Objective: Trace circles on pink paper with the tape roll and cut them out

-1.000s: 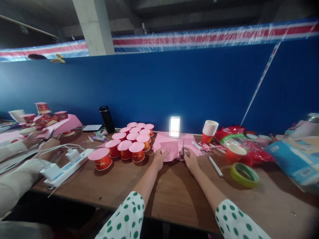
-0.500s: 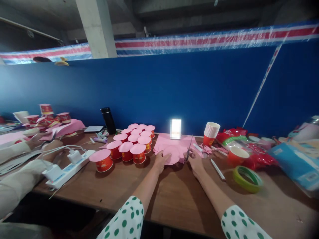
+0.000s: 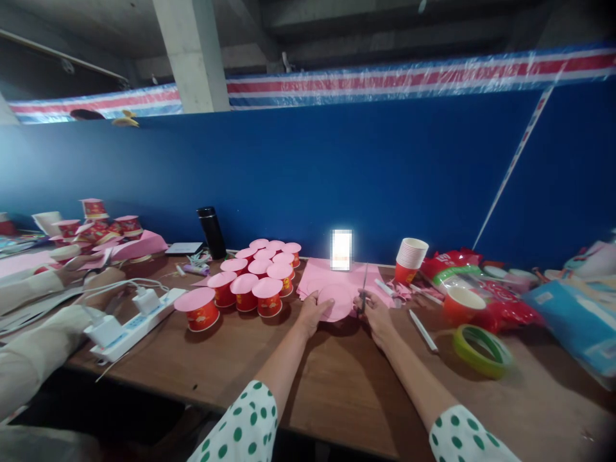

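My left hand [image 3: 312, 308] pinches the left edge of a round pink paper piece [image 3: 337, 301] held just above the wooden table [image 3: 337, 385]. My right hand [image 3: 374, 309] grips a pair of scissors [image 3: 364, 285] whose blades point up and away at the paper's right edge. A stack of pink paper sheets [image 3: 337, 273] lies behind the hands. To the left stands a cluster of red paper cups with pink paper lids [image 3: 250, 279].
A stack of plain paper cups [image 3: 409, 256], an open red cup [image 3: 462, 305], a green tape roll [image 3: 481, 350] and a white pen [image 3: 423, 322] lie to the right. A power strip [image 3: 135, 321] and another person's sleeves [image 3: 29, 333] are on the left. A black flask [image 3: 210, 231] stands by the blue partition.
The pink paper piece has turned in my left hand and shows a rounder outline. The scissors swung from upright to tilted right and back near upright. The view shifted slightly.
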Tool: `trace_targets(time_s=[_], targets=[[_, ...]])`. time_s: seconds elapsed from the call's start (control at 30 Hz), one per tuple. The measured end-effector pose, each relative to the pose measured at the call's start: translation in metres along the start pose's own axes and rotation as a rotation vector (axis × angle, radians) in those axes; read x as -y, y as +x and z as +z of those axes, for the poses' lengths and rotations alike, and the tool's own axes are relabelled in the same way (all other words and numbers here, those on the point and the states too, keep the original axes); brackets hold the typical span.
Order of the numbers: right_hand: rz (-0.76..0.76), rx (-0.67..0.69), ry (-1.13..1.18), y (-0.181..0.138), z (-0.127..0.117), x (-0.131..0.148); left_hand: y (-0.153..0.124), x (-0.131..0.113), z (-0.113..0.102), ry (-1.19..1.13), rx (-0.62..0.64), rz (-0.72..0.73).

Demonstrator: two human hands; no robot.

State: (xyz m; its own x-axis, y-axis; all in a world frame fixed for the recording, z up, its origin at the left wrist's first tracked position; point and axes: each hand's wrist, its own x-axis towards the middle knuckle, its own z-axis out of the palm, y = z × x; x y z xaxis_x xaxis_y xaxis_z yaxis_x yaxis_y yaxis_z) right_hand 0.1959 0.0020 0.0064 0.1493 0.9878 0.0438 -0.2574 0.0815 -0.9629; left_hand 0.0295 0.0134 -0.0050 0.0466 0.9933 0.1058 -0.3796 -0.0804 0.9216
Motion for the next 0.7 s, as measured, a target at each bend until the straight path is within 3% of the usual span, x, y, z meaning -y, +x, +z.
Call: trace_targets(time_s=[0.7], targets=[[0.031, 0.019, -0.070, -0.0083, 0.0028, 0.0074, -0.0010, -0.0016, 0.0005, 0.002, 0.016, -0.011]])
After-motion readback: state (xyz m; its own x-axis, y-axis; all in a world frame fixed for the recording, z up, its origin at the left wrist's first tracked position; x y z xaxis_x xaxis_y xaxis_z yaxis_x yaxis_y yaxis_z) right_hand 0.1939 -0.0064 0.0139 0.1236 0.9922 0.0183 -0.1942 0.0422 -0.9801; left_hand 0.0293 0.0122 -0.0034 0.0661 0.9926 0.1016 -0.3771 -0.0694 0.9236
